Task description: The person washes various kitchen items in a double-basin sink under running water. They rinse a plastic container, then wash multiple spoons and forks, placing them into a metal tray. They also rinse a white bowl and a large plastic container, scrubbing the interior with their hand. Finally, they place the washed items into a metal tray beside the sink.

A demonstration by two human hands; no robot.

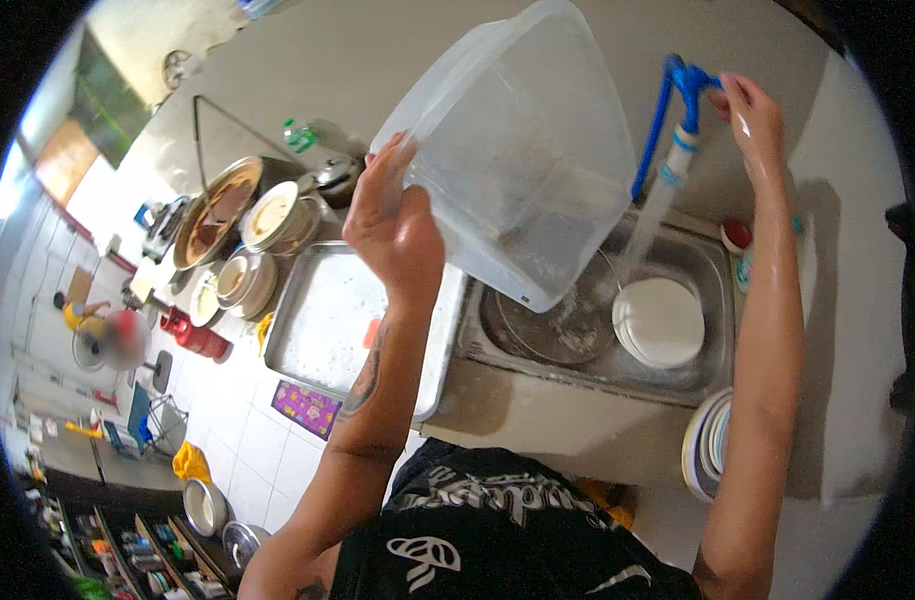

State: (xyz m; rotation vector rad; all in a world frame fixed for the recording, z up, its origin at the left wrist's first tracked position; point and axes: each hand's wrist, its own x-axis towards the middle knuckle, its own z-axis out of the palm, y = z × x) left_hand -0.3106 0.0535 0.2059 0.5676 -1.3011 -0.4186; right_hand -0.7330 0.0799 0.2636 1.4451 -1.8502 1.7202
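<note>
My left hand grips the rim of a translucent plastic bin, which is tilted over the left part of a stainless steel sink. On the handle of a blue plastic faucet are the fingers of my right hand. A white pipe spout hangs from the faucet, and water runs from it down into the sink. Several stacked white plates lie at the right of the basin. Beside them a large round pan or lid sits partly hidden under the bin.
A wet metal tray lies left of the sink. Beyond it stand stacked bowls, a large pot with a ladle, and a green bottle. More plates rest near my right forearm. A red gas cylinder and a person are farther off.
</note>
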